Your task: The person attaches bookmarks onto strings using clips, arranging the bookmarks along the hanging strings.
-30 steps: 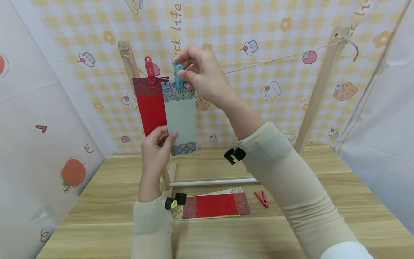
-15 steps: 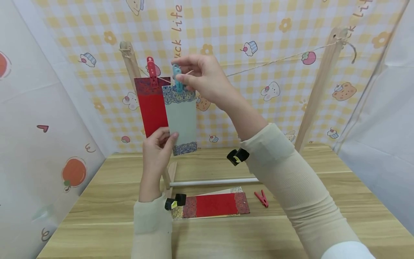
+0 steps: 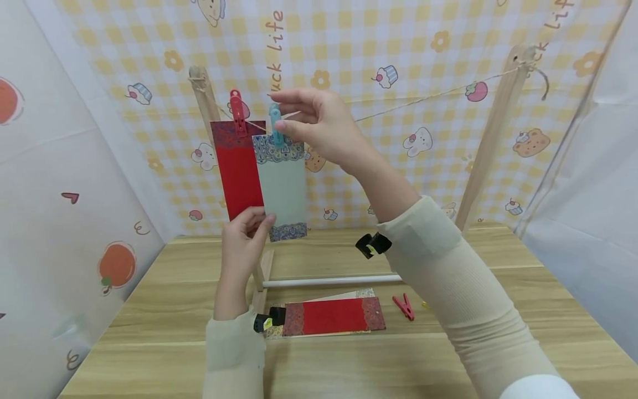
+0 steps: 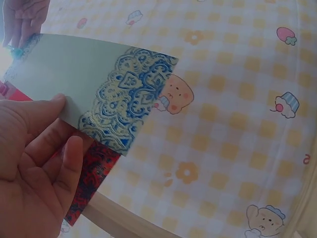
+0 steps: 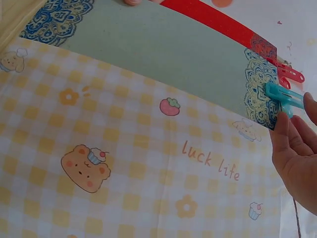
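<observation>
With the right hand [image 3: 324,124], in the upper middle of the head view, pinching a blue clip [image 3: 276,127]: thumb on the near side, other fingers over the top and round the back. Partly hidden there, so cannot tell all of the bending. Caught in the clip's mouth, the top end of a pale green card [image 3: 284,188], right on the curly blue pattern (a bit like lace). Hanging down from there, just left of the middle of the frame. With the left hand [image 3: 244,238], lower down, pinching the left edge of the same card: thumb on the front, fingers bent behind. Just behind and to the left, partly covered, a hanging red card [image 3: 239,177], held up by a red clip [image 3: 238,113]. Running across the top part, a thin string [image 3: 428,97], between a left post [image 3: 203,100] at upper left and a right post [image 3: 492,138] at upper right. Cannot tell whether caught in the blue clip as well. On the wooden table [image 3: 164,310], at lower middle, a flat red card [image 3: 334,316] on top of other cards. Right of that pile, a loose red clip [image 3: 408,314], then a tiny bit of yellow [image 3: 425,305], mostly covered by the sleeve [image 3: 468,288]. Above the pile, a white rod [image 3: 329,281]. At the back, a yellow and white checked cloth [image 3: 339,33].
</observation>
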`<state>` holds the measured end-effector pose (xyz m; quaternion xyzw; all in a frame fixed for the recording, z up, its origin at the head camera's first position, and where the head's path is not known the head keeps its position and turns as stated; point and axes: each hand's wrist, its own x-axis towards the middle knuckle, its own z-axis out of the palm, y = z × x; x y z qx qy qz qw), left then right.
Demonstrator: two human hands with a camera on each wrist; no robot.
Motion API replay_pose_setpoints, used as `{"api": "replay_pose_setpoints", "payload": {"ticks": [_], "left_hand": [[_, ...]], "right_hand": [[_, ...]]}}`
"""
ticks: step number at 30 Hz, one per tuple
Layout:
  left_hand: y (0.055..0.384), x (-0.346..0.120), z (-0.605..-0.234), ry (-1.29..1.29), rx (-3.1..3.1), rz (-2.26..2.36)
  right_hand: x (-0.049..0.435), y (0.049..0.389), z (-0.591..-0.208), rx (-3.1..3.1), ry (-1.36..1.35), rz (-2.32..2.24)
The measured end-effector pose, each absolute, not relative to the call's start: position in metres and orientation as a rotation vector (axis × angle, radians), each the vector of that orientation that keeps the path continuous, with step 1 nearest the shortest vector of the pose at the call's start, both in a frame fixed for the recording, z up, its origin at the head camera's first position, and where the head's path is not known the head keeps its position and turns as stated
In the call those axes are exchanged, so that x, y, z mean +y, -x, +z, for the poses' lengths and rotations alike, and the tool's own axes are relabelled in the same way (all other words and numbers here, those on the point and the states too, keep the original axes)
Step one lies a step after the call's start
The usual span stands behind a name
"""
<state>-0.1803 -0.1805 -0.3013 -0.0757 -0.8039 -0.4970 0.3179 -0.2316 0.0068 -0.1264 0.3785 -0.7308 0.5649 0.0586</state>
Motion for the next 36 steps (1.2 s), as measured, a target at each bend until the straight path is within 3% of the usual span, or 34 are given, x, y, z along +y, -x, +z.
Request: {"api": "replay_pose_setpoints", "payload": {"ticks": [20,36], "left_hand": [[0.169,-0.191,-0.321,0.147,-2.385,-1.277],[0.162,-0.195,-0.345,0.257,-2.731,-1.313]], "right_hand": [[0.046,0.216,-0.139,-1.939,-1.143,1.898],[0.071,0.211,-0.17,-2.037,-1.134,1.816]]}}
